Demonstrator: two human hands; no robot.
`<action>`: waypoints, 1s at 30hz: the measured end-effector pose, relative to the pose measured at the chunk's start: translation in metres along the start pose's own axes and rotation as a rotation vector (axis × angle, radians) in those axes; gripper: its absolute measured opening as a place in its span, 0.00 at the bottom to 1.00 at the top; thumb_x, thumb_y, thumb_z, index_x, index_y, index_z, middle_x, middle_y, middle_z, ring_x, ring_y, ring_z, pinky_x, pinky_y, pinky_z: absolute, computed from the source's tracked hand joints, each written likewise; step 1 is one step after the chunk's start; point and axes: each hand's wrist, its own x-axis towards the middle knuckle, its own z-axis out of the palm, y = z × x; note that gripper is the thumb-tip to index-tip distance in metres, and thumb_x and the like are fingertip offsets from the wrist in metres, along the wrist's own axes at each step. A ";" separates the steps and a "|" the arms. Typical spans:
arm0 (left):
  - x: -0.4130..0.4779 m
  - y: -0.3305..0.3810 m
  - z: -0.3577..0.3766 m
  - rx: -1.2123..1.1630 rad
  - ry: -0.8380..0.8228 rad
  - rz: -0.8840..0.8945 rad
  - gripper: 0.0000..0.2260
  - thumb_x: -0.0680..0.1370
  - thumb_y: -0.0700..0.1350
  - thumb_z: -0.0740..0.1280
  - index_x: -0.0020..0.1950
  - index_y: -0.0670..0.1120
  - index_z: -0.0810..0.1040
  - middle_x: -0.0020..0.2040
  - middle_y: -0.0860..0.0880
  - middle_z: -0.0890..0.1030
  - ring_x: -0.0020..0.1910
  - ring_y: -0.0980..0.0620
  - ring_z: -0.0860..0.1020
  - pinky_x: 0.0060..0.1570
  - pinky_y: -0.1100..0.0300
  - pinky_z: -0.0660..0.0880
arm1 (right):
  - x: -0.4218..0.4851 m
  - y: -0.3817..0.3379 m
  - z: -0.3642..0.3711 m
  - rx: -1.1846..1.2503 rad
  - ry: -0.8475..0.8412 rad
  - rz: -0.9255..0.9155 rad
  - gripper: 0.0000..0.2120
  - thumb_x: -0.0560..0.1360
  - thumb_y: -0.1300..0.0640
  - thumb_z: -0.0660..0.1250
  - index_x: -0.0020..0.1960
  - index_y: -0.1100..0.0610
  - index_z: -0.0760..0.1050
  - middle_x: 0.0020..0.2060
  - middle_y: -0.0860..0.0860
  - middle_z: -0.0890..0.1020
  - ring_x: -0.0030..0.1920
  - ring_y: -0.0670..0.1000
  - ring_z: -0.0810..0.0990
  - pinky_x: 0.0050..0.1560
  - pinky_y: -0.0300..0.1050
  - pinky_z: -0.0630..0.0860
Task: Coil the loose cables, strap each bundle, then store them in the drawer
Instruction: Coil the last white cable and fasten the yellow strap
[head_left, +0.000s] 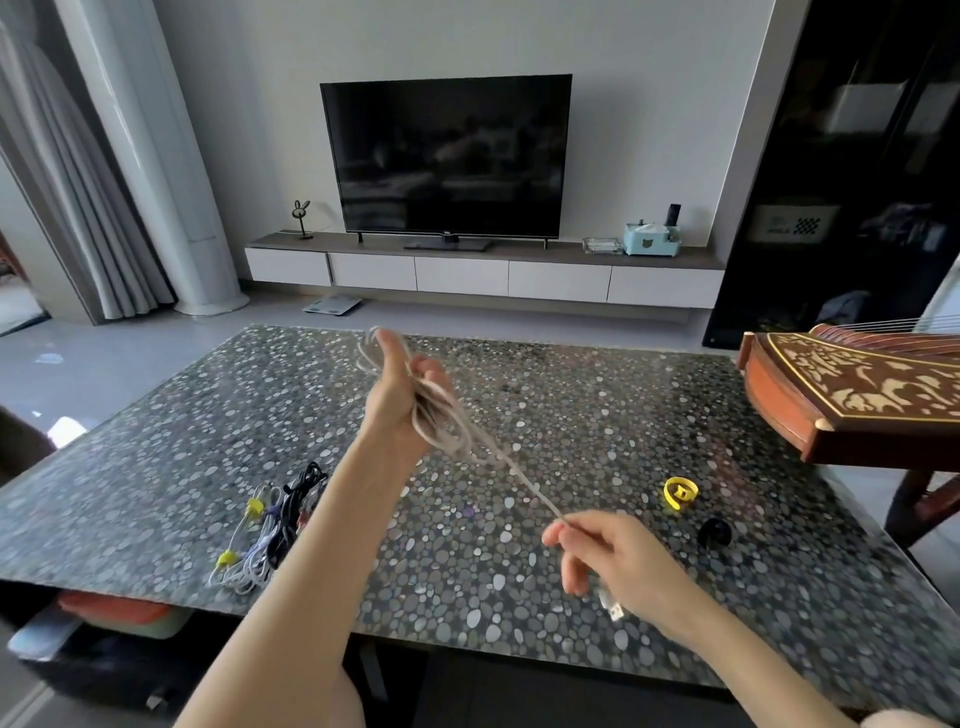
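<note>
My left hand (400, 395) is raised over the table and grips several loops of a white cable (441, 426) wound round it. The cable's free end runs down to my right hand (608, 561), which pinches it; a USB plug (613, 608) hangs below that hand. On the pebble-patterned table (597, 441) at the left lie strapped cable bundles (270, 525), white and black, with yellow straps. A yellow strap (680, 493) and a black strap (716, 532) lie to the right.
A wooden zither (852, 395) overhangs the table's right edge. Under the table's near left edge sits an orange-lidded box (114, 610). Beyond the table are a TV (447, 156) on a low drawer cabinet (467, 275) and a scale (332, 304) on the floor.
</note>
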 end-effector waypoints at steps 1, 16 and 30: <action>0.000 0.003 -0.002 0.049 -0.025 0.015 0.19 0.72 0.61 0.63 0.35 0.46 0.66 0.24 0.53 0.68 0.19 0.58 0.68 0.20 0.66 0.69 | -0.007 0.006 0.000 0.004 -0.020 0.021 0.09 0.80 0.54 0.60 0.51 0.51 0.79 0.32 0.51 0.82 0.33 0.49 0.80 0.40 0.41 0.78; -0.021 -0.073 -0.009 1.199 -0.344 -0.542 0.38 0.62 0.78 0.49 0.38 0.43 0.71 0.27 0.52 0.71 0.24 0.56 0.68 0.25 0.64 0.69 | 0.019 -0.053 -0.009 -0.795 0.138 -0.562 0.07 0.69 0.58 0.75 0.42 0.57 0.77 0.37 0.47 0.78 0.35 0.41 0.72 0.42 0.25 0.67; -0.040 -0.060 -0.022 1.377 -0.712 -0.624 0.10 0.78 0.38 0.65 0.37 0.45 0.72 0.26 0.53 0.74 0.24 0.57 0.70 0.27 0.66 0.71 | 0.016 -0.049 -0.045 -0.655 -0.002 -0.414 0.29 0.71 0.38 0.65 0.70 0.46 0.67 0.66 0.42 0.64 0.66 0.40 0.62 0.67 0.36 0.61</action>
